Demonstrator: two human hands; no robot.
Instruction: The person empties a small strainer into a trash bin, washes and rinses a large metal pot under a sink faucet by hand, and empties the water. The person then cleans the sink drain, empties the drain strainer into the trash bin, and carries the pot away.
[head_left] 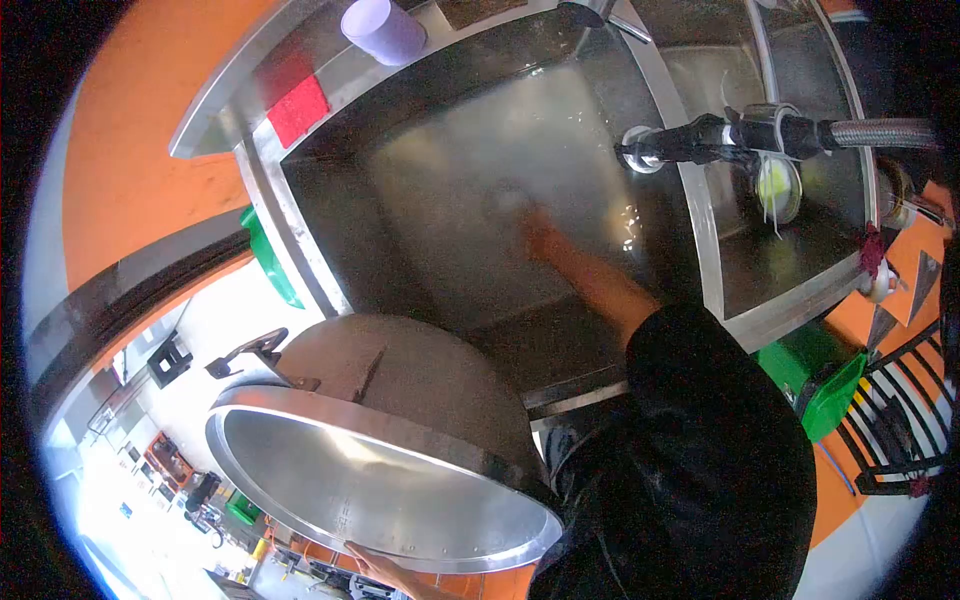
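A large metal pot (400, 400) tilts on its side at the near edge of the sink, its wide mouth facing down and left. My left hand (375, 568) is at the pot's lower rim, fingers stretched along the metal. Cloudy water stands in the deep steel sink (350, 210). My right hand (538, 228) reaches into that water, where its fingers blur and cannot be made out. A black sleeve covers the right arm.
A red cloth (298, 112) and a purple cup (384, 30) are on the sink's far ledge. A spray nozzle (645, 148) on a hose hangs over the divider. Beyond is a second basin (780, 260). A green bin (815, 380) stands at the right.
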